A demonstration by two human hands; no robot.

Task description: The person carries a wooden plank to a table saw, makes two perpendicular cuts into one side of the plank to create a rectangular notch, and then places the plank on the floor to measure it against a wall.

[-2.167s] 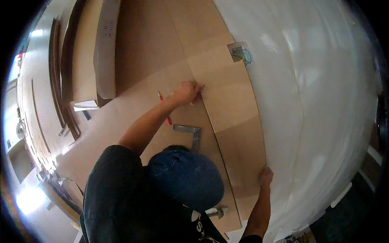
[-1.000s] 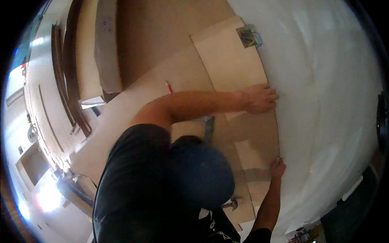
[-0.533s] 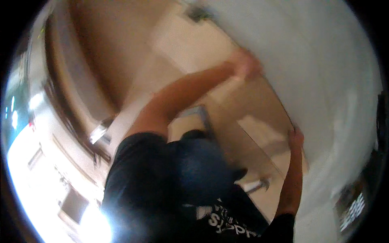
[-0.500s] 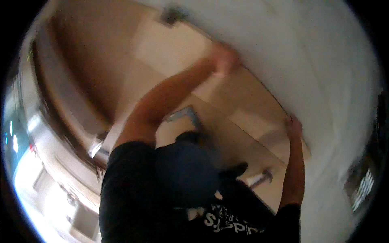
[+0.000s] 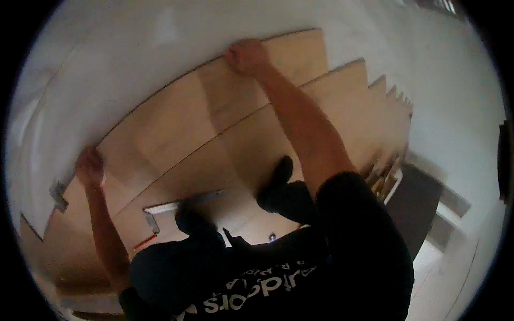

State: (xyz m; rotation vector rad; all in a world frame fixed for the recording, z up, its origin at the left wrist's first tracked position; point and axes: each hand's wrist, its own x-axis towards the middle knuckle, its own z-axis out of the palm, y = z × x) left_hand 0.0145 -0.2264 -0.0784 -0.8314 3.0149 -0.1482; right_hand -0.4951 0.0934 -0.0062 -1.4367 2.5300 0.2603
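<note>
A long light-brown floor plank (image 5: 160,125) lies along the far edge of the laid boards. My left hand (image 5: 90,167) has its fingers curled over the plank's outer edge, towards its left end. Farther right, my right hand (image 5: 248,57) grips the same edge, fingertips bent over it and partly hidden. Close beyond my left hand, a small grey block (image 5: 59,195) sits against the edge. A metal square (image 5: 160,207) rests on the boards by my legs, near a thin orange-red stick (image 5: 145,242).
Board ends (image 5: 375,88) form a stepped line at the right. Whitish sheeting (image 5: 160,37) covers the ground beyond the plank. To my right stands a light container (image 5: 395,184) of long pieces I cannot make out, beside a dark flat panel (image 5: 417,200).
My view has swung round, bringing the stepped board ends in at the right. A hammer seen on the boards before is out of sight. Both hands are still on the plank's edge.
</note>
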